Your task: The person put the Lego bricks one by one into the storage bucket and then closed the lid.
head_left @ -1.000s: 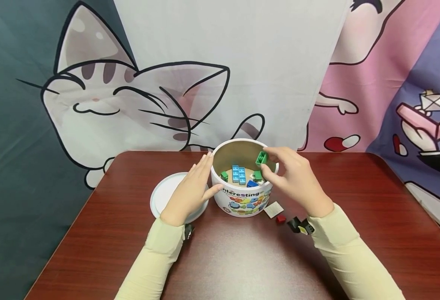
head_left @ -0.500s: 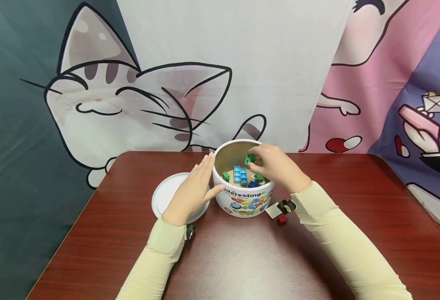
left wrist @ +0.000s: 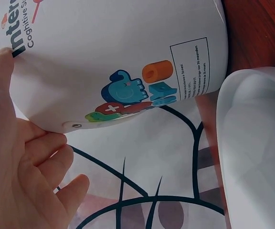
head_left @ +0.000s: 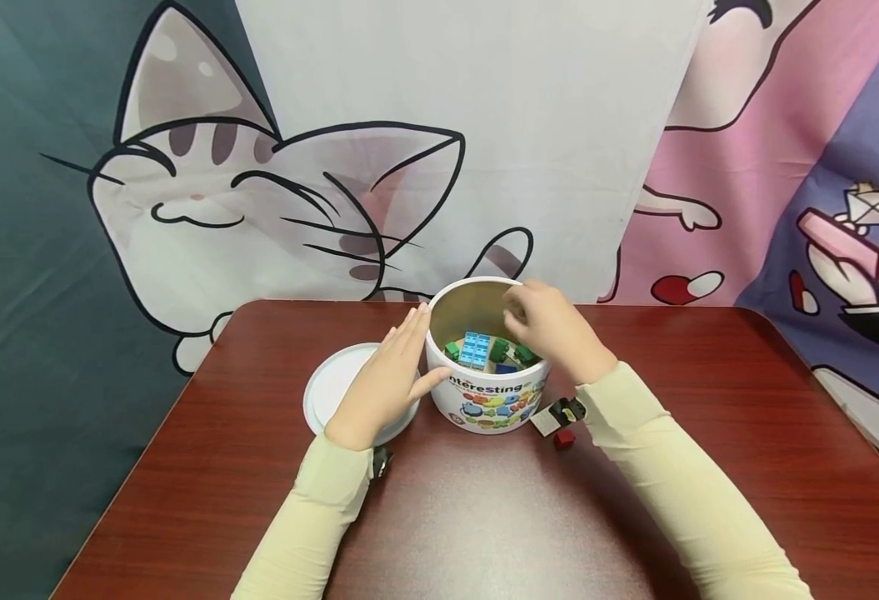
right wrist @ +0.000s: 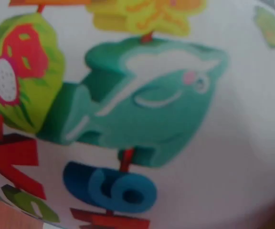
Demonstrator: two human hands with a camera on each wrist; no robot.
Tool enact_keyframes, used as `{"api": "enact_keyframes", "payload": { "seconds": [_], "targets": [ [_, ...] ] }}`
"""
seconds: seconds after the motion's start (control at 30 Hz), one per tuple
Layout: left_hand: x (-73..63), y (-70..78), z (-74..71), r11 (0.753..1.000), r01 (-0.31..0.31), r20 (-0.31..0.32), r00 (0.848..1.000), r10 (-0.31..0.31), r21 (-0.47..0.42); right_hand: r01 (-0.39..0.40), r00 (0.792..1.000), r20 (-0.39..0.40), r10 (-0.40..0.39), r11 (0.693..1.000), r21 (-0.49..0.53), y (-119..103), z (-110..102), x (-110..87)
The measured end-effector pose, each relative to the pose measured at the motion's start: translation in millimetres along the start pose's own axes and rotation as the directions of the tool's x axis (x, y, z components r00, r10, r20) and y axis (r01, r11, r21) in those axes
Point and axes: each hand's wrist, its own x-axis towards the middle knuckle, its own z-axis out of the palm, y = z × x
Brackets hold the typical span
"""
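A white printed bucket (head_left: 484, 417) stands on the table with its top uncovered. Inside lie light blue bricks (head_left: 473, 350) and several green bricks (head_left: 499, 350), with a dark blue one partly hidden by the rim. My left hand (head_left: 379, 383) rests with straight fingers against the bucket's left side; the left wrist view shows its fingertips touching the printed wall (left wrist: 123, 57). Over the right part of the opening is my right hand (head_left: 555, 329), its fingers loosely bent and no brick visible in them. Only the bucket's printed side (right wrist: 166, 100) fills the right wrist view.
A white round lid (head_left: 327, 383) lies left of the bucket, partly under my left hand. Right of the bucket are a pale flat square (head_left: 545, 422) and a small red brick (head_left: 564, 438). A cartoon-printed cloth (head_left: 551, 133) hangs behind the table.
My right hand moved left over the bucket and let go of a green brick, which now lies inside. The light blue bricks have turned slightly. My left hand stayed in place.
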Motion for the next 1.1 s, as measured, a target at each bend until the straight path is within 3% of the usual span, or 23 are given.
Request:
{"api": "enact_keyframes", "payload": {
  "seconds": [0.13, 0.3, 0.53, 0.67, 0.83, 1.1],
  "targets": [
    [-0.2, 0.1, -0.3, 1.0, -0.003, -0.006, 1.0, 0.003, 0.005, 0.016, 0.99, -0.139, -0.009, 0.999, 0.05, -0.7, -5.5, -11.4],
    [0.1, 0.3, -0.1, 1.0, -0.003, -0.003, 1.0, 0.003, 0.002, 0.051, 0.95, -0.311, -0.014, 0.992, 0.111, 1.0, -13.0, -28.4],
    [-0.3, 0.3, -0.5, 1.0, -0.01, -0.013, 1.0, 0.01, 0.005, -0.013, 0.929, -0.363, 0.068, 0.988, 0.152, 8.9, -18.6, -53.4],
    [0.0, -0.2, -0.3, 1.0, -0.02, -0.023, 1.0, 0.021, 0.014, -0.09, 0.943, -0.305, 0.136, 0.983, 0.161, 14.8, -18.7, -64.7],
    [0.4, 0.2, -0.1, 1.0, -0.019, -0.021, 1.0, 0.02, 0.016, -0.166, 0.971, -0.145, 0.188, 0.974, 0.153, 23.2, -16.5, -75.8],
    [0.0, 0.7, -0.4, 1.0, -0.009, -0.012, 1.0, 0.009, 0.006, -0.199, 0.98, 0.048, 0.194, 0.972, 0.122, 33.3, -14.7, -87.7]
  ]
}}
